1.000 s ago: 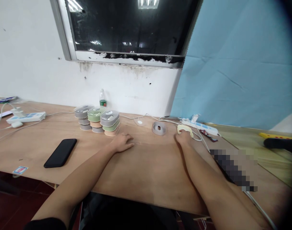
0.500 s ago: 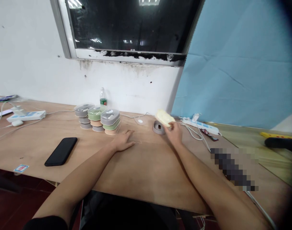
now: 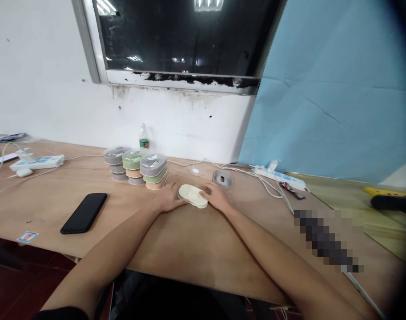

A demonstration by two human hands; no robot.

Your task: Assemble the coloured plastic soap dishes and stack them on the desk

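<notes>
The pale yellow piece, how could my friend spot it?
Find the dark window, then the wooden table below. Look between the left hand and the right hand. There's the pale yellow piece, unlike the grey piece to its right and the grey, green and peach stacked boxes to its left.

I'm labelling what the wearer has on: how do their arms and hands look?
The left hand and right hand show no gloves or watch. A black sleeve stops short of the left forearm, which is bare. The right forearm is bare too; any sleeve there is out of view.
</notes>
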